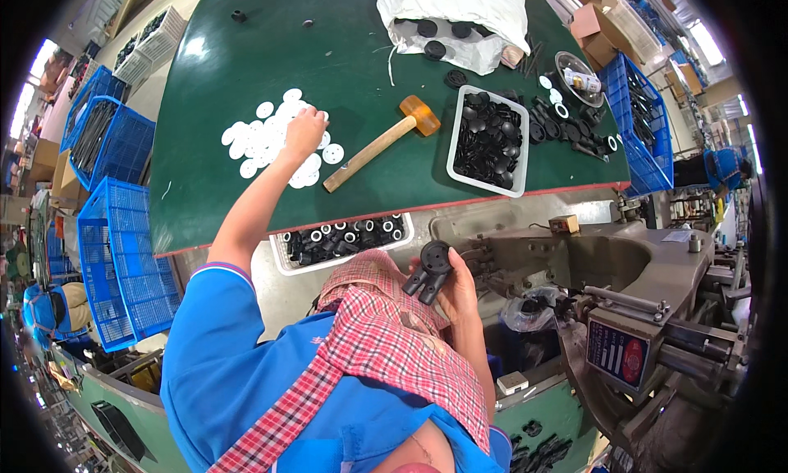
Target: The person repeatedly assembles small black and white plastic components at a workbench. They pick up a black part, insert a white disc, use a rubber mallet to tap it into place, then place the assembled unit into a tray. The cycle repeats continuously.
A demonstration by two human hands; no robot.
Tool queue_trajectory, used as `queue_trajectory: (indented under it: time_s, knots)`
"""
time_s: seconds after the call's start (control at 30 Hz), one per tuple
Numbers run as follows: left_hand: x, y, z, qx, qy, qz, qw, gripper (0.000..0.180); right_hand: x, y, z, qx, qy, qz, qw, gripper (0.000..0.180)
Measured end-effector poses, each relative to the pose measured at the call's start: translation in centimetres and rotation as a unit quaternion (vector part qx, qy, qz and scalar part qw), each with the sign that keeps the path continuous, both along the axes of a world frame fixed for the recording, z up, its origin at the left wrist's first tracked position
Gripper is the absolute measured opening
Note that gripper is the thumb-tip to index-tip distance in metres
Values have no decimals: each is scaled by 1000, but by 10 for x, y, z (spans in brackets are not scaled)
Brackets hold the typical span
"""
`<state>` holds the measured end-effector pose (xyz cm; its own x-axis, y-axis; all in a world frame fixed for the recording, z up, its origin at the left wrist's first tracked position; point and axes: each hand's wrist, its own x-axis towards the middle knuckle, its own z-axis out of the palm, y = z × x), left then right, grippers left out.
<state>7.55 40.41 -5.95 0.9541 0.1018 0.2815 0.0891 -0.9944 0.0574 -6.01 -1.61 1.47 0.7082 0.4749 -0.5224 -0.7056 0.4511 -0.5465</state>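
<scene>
My left hand (304, 132) reaches out onto a pile of white plastic discs (275, 140) on the green table (246, 62), its fingers closed down among them. My right hand (455, 288) is held close to my body, gripping a black plastic part (431, 269) with a round head and two short tubes. A red plaid apron covers my chest below it.
A wooden mallet (379, 140) lies beside the discs. A white tray of black round parts (487, 140) sits to the right, another tray of black-and-white parts (345, 236) under the table edge. A white bag (455, 17) lies at the back. Blue crates (115, 251) stand left, a metal press machine (624, 309) right.
</scene>
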Motion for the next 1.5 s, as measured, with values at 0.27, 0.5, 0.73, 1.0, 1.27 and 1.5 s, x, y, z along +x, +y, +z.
queue_trajectory:
  time_s: [0.27, 0.5, 0.73, 1.0, 1.27, 1.5]
  knots:
    - [-17, -95, 86, -748, 64, -31, 660, 29, 3, -3, 10, -53, -76, -86, 992, 46]
    - [-53, -179, 131, -769, 208, -180, 578, 24, 8, 3, 44, 3, -107, -93, 990, 51]
    - [-70, -217, 148, -706, 222, -259, 621, 28, 1, -2, 51, 10, -148, -103, 984, 52]
    - [-82, -241, 159, -695, 245, -257, 625, 24, -4, -11, 41, -17, -171, -108, 979, 58]
    - [-75, -236, 173, -670, 341, -305, 584, 25, -5, -13, 35, -33, -175, -97, 979, 55]
    - [-57, -230, 147, -605, 331, -389, 610, 22, -5, -8, 45, -5, -169, -73, 983, 53]
